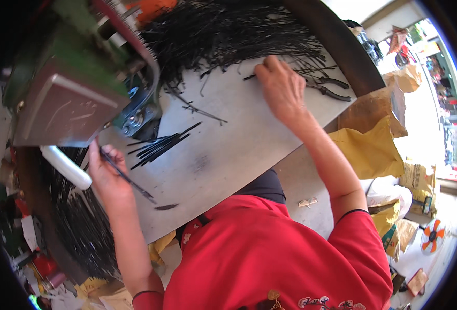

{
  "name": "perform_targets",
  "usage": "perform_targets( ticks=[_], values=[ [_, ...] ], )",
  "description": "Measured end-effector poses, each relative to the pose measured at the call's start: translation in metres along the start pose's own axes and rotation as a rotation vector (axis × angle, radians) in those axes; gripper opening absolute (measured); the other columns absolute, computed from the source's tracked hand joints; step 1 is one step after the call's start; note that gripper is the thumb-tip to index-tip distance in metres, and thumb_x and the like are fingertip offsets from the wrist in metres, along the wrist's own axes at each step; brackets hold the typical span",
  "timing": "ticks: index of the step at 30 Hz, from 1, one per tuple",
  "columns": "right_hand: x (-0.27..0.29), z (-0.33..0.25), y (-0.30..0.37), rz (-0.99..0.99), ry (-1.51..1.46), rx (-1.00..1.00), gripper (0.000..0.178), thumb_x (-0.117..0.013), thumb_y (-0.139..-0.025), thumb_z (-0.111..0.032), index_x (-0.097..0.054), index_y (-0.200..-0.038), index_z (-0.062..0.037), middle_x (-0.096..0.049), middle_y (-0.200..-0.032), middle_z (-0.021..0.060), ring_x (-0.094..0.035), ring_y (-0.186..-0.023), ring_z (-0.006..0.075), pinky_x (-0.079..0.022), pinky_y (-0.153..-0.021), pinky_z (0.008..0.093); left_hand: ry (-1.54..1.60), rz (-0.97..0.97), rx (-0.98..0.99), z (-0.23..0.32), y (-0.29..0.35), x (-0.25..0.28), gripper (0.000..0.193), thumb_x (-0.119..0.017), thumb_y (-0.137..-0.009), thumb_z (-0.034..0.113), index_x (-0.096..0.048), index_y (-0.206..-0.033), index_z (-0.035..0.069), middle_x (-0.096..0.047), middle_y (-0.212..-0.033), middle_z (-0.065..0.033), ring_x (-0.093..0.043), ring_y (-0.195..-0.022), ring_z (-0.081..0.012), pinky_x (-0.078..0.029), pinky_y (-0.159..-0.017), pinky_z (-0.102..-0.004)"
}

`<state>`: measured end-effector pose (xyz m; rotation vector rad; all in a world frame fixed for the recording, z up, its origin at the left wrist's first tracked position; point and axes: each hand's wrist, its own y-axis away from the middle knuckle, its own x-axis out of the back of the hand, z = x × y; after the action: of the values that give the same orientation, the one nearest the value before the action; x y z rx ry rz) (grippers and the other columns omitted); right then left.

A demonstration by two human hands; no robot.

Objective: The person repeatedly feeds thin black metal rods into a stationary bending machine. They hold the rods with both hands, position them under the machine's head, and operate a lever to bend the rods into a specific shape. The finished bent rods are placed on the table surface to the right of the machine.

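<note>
Plainly, a moment at a grey worktable strewn with thin black strips.

Left hand: the left hand, at about 8 o'clock of the view, is closed narrowly on a single black strip; the strip slants from the fingers down toward 5 o'clock, its far end lying on the table, probably so it can be steered lengthwise.

Right hand: the right hand, near 1 o'clock, lies palm down with fingers curled on the edge of the large heap of black strips; whether it pinches a strip I cannot tell, since the fingertips are hidden.

Machine: a green and grey machine stands at 10 o'clock, just above the left hand, its white handle beside the wrist.

Small bundle: a loose bundle of short strips lies between the hands, near the machine, likely kept within easy reach.

Pliers: black-handled pliers rest just right of the right hand, at the table's edge.
</note>
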<state>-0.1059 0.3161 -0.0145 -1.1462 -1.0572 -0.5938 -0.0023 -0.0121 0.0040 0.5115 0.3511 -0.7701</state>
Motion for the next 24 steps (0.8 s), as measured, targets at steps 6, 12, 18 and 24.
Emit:
perform_targets(
  ticks=[6, 12, 18, 24],
  values=[
    [0.024, -0.037, -0.021, 0.114, -0.250, 0.202, 0.012, -0.058, -0.075, -0.006, -0.058, -0.086, -0.0101, -0.057, -0.079, 0.0060, -0.061, -0.074, 0.0241, -0.049, -0.056, 0.0378, -0.143, -0.142, 0.081, -0.007, 0.022, -0.009, 0.021, -0.062, -0.090, 0.020, -0.059, -0.104, 0.004, -0.062, -0.083, -0.0038, -0.058, -0.069, -0.0102, -0.046, -0.058, -0.0199],
    [0.039, -0.144, -0.008, -0.335, -0.912, 0.119, 0.012, -0.054, -0.091, -0.015, -0.056, -0.087, -0.0036, -0.060, -0.061, 0.0112, -0.060, -0.053, 0.0281, -0.046, -0.050, 0.0384, -0.219, -0.180, 0.024, -0.020, 0.027, -0.022, 0.020, -0.068, -0.085, 0.010, -0.061, -0.101, 0.000, -0.062, -0.081, -0.0045, -0.058, -0.068, -0.0087, -0.049, -0.058, -0.0207],
    [0.027, -0.173, -0.026, -0.495, -1.389, -0.302, 0.024, -0.054, -0.094, -0.020, -0.058, -0.092, 0.0036, -0.056, -0.054, 0.0099, -0.053, -0.045, 0.0169, -0.042, -0.047, 0.0323, -0.324, -0.182, -0.030, -0.020, 0.017, -0.021, 0.020, -0.068, -0.085, 0.012, -0.062, -0.100, 0.000, -0.062, -0.077, -0.0027, -0.056, -0.064, -0.0074, -0.048, -0.056, -0.0203],
    [0.007, -0.181, -0.023, -0.430, -1.536, -0.368, 0.021, -0.054, -0.094, -0.017, -0.059, -0.095, 0.0037, -0.054, -0.054, 0.0056, -0.049, -0.045, 0.0116, -0.040, -0.046, 0.0289, -0.316, -0.191, -0.043, -0.021, 0.013, -0.023, 0.019, -0.068, -0.086, 0.012, -0.062, -0.099, 0.000, -0.061, -0.077, -0.0021, -0.056, -0.064, -0.0068, -0.047, -0.056, -0.0201]
  ],
)
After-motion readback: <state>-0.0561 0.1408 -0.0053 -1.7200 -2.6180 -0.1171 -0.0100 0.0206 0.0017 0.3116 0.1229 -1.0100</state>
